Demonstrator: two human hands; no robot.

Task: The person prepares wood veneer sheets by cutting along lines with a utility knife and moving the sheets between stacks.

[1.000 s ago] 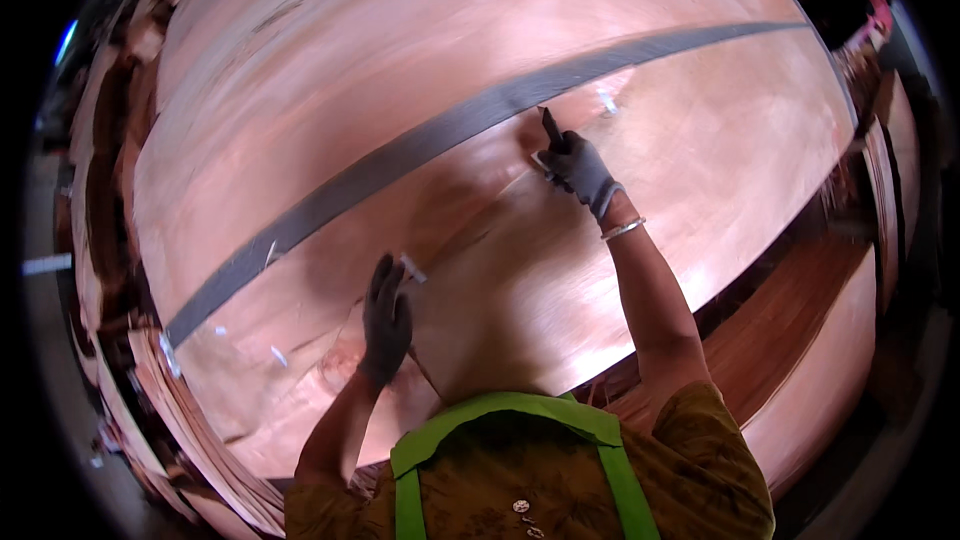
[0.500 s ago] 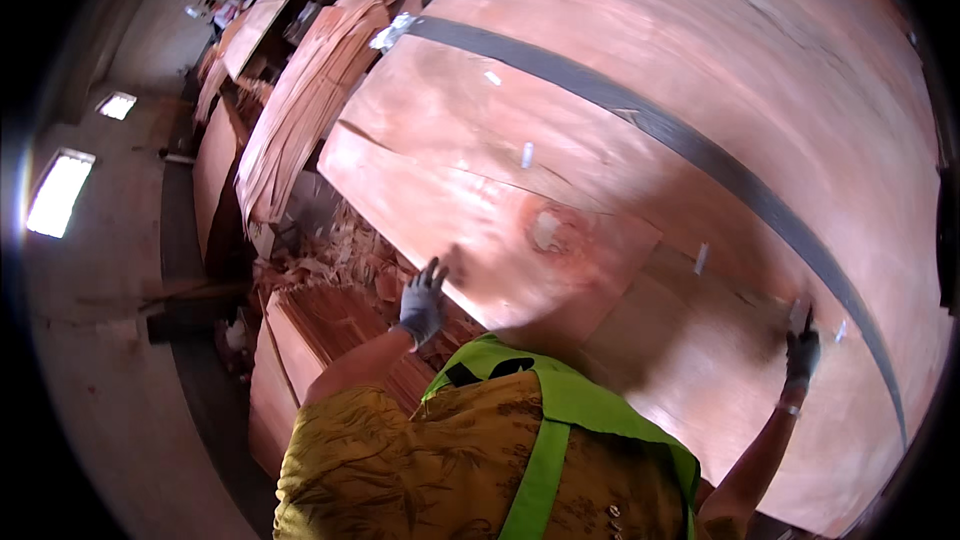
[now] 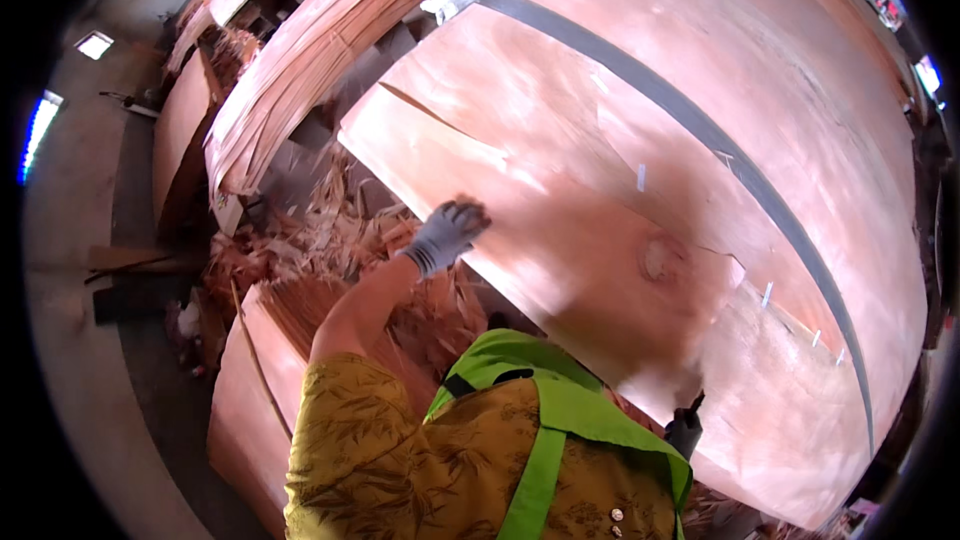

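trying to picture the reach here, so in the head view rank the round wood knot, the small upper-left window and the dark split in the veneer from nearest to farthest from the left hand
1. Dark split: above the left hand.
2. Round wood knot: to its right.
3. Small window: far upper left.

Grey wall (image 3: pixel 70 270) at left, two bright windows (image 3: pixel 95 45) in it; darker floor (image 3: pixel 150 380) alongside.
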